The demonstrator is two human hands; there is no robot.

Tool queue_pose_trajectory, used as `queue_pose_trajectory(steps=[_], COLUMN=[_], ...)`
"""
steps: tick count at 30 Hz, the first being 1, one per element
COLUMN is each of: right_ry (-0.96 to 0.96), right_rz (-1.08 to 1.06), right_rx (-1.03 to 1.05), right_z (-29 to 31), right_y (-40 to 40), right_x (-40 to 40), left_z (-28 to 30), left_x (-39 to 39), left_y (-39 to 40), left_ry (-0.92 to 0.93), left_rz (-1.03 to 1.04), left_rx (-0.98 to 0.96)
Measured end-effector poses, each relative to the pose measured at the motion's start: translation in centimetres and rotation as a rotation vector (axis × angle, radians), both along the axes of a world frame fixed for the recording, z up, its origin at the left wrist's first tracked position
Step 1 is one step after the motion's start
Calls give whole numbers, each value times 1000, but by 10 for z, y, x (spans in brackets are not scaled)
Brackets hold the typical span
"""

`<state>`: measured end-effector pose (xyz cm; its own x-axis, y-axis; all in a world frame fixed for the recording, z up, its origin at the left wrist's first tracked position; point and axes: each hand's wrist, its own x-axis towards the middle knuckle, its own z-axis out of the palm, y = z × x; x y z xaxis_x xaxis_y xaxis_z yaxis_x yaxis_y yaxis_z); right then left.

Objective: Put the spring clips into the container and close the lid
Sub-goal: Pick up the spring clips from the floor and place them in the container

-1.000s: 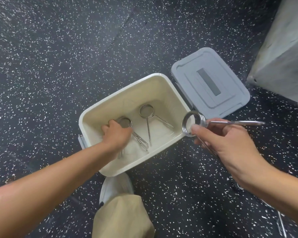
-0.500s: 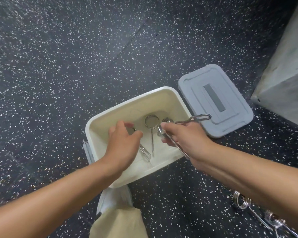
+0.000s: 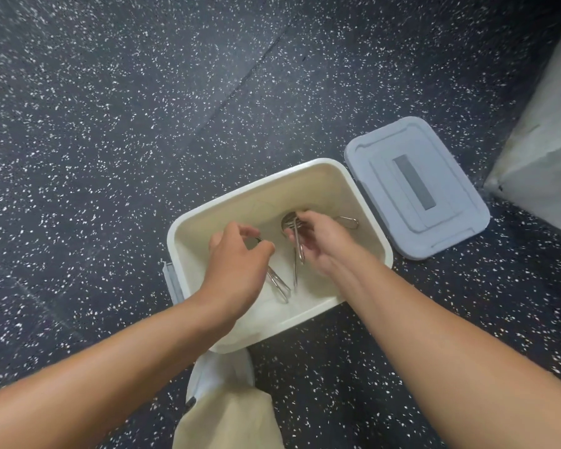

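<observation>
Loosely curled, our right hand (image 3: 324, 244) pinches a spring clip (image 3: 298, 244) low inside the cream container (image 3: 240, 202); our left hand (image 3: 237, 273) half-closes over another clip (image 3: 277, 283). We should lay both flat, clear of the rim, before fetching the grey lid (image 3: 447, 222) just beside it.

likely a gym, speckled black rubber floor (image 3: 143, 124), concrete block (image 3: 544, 140)

Soft, even overhead light leaves the cream container (image 3: 308, 176) bright inside with only faint shadows, while the speckled floor (image 3: 110, 124) stays dim, smeared by motion blur toward the left edge and bent by wide-angle distortion at the corners.
</observation>
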<state>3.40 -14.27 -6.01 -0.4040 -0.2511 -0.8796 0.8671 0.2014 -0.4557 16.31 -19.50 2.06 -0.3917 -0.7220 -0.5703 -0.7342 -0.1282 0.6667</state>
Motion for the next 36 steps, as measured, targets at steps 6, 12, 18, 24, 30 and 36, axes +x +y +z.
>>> queue_pose_trajectory(steps=[6,12,18,24,30,36], right_ry=[45,-18,37,174,320,386], right_rz=[-66,24,154,365,441,494], right_rx=[131,167,185,60,3,96], right_z=[11,52,75,93,118,137], right_y=[-5,-9,11,39,103,168], right_x=[12,16,16,14,-9,-31], left_z=[1,1,2,9,20,33], left_x=[1,-1,-3,-10,-27,-43], left_y=[0,1,5,17,42,72], left_ry=[3,14,5,31,88,141], left_rz=[-5,-9,-3,-42,-149,-295], left_rx=[1,8,11,-2,7,120])
